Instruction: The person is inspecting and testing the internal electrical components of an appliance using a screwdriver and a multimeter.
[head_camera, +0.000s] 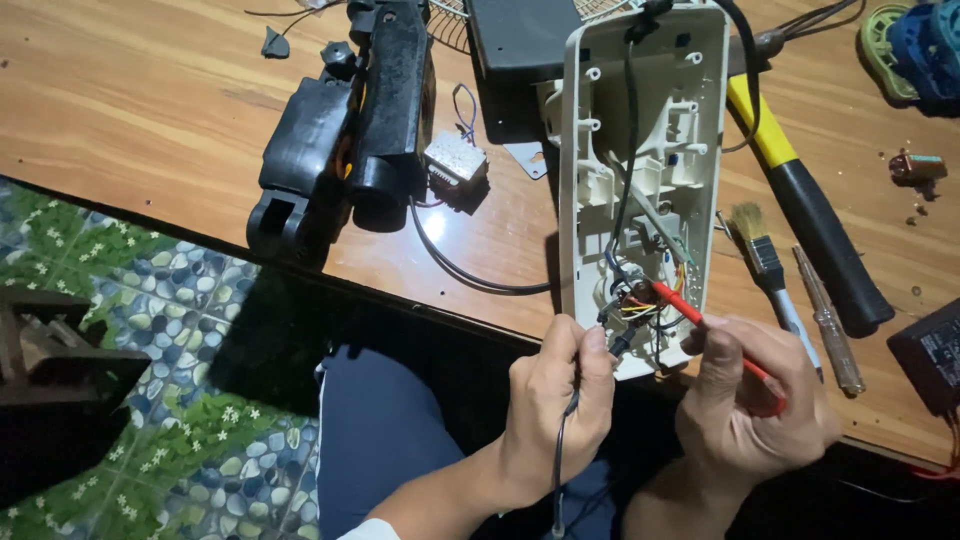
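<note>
Wooden table (150, 110) fills upper frame; patterned floor (150, 330) lower left, dark-clad knee (380, 430) below table edge.

White housing (640, 150) lying open side up on table, long axis running away from camera, near end overhanging table edge just above both hands. Black cable (628, 150) running down its middle to a wire bundle (640, 295) at near end.

Black motor housing (340, 130) left of it, well apart. Hammer (810, 230) with yellow-black handle right of white housing, lying diagonal. Brush (765, 260) between housing and hammer; screwdriver (825, 320) with clear handle just beside brush. Small white block (455, 160) with wires near motor housing. Black adapter (930, 355) at right edge.

Left hand (560, 410) closed, pinching black probe (618, 340) between thumb and fingers, tip up at wire bundle; black lead hanging down past wrist.

Right hand (750, 400) closed around red probe (700, 325), tip touching wire bundle just left-above the hand.

Both probe tips meeting inside housing's near end, close together; hands just below and apart from each other.
</note>
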